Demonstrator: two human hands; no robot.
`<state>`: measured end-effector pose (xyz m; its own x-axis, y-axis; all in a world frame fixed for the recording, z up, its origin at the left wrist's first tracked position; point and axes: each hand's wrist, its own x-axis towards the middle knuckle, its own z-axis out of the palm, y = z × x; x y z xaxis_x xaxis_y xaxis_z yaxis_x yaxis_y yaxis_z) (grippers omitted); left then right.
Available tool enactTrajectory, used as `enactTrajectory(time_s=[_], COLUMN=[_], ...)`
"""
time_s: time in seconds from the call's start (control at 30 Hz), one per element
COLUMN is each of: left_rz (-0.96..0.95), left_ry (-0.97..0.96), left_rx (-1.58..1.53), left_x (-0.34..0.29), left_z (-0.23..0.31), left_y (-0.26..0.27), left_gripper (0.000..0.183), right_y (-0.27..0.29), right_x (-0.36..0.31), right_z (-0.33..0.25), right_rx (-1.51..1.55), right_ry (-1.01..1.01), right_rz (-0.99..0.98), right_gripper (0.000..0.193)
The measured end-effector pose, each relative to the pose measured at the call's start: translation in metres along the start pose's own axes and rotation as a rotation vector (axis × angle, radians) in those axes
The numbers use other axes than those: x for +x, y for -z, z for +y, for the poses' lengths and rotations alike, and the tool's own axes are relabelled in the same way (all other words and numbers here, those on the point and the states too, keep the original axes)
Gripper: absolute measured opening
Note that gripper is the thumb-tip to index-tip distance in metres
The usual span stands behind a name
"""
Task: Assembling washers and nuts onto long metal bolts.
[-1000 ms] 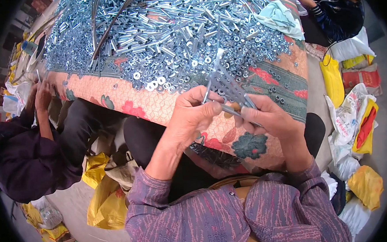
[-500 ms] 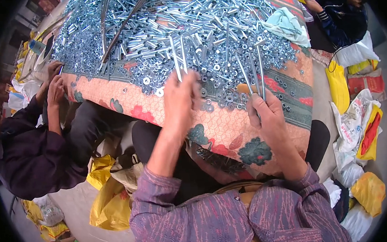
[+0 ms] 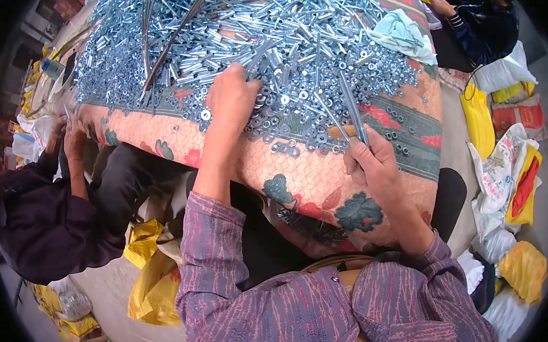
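Clearly, metal rods (image 3: pixel 354 109) jut forward from the right hand (image 3: pixel 373 158).

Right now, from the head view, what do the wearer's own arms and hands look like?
Left sleeve and right sleeve: muted purple-grey cloth with broken pinkish streaks, ending partway down the forearms. Left hand and right hand: bare, no gloves; no watch visible.

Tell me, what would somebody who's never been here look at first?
Probably the big, shiny heap of metal parts spread over the flowered cloth in the middle. Next might come the two hands in front: the left hand at the heap's near side, the right hand holding slim metal rods. The bright yellow bag off to the right stands out too.
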<state>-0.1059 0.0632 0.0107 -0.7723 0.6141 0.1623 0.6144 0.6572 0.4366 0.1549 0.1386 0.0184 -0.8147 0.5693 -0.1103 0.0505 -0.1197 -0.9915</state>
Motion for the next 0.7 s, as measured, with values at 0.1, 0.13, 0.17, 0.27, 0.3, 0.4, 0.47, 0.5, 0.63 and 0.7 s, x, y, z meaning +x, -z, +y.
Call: enactTrajectory(time_s=[0.1, 0.13, 0.17, 0.27, 0.3, 0.4, 0.47, 0.5, 0.63, 0.7], left_rz=[-0.021, -0.020, -0.118, -0.407, -0.408, -0.684, -0.765, -0.844, -0.857, -0.863], left_ry=[0.063, 0.064, 0.120, 0.253, 0.257, 0.325, 0.268, 0.208, 0.237, 0.245], left_rx=[-0.519, -0.515, -0.784, -1.416, -1.418, -1.684, -1.739, -1.789, -1.780, -1.782], left_x=[-0.005, -0.010, -0.017, -0.042, -0.049, -0.068, -0.075, -0.077, -0.081, -0.083], left_z=[-0.011, -0.011, -0.005, 0.012, 0.013, 0.018, 0.014, 0.012, 0.007, 0.005], left_y=[0.007, 0.010, 0.013, 0.019, 0.018, 0.021, 0.017, 0.015, 0.017, 0.018], left_gripper=[0.024, 0.024, 0.022, 0.022, 0.022, 0.028, 0.030, 0.031, 0.031, 0.029], right_y=[0.002, 0.002, 0.004, 0.004, 0.003, 0.003, 0.005, 0.006, 0.003, 0.001], right_x=[-0.002, -0.001, 0.000, 0.001, 0.000, 0.000, -0.001, -0.002, -0.005, -0.007], right_z=[0.000, 0.001, 0.001, 0.003, 0.004, -0.005, -0.006, -0.007, -0.017, -0.021], right_rx=[0.032, 0.036, 0.035, 0.036, 0.035, 0.051, 0.016, -0.018, -0.057, -0.062], right_ry=[-0.023, -0.023, 0.002, 0.047, 0.069, 0.030, 0.032, 0.035, 0.034, 0.042], right_rz=[-0.002, -0.003, -0.005, 0.002, 0.009, -0.060, -0.080, -0.102, -0.129, -0.111], right_gripper=[0.028, 0.028, 0.027, 0.026, 0.026, 0.026, 0.026, 0.026, 0.026, 0.025])
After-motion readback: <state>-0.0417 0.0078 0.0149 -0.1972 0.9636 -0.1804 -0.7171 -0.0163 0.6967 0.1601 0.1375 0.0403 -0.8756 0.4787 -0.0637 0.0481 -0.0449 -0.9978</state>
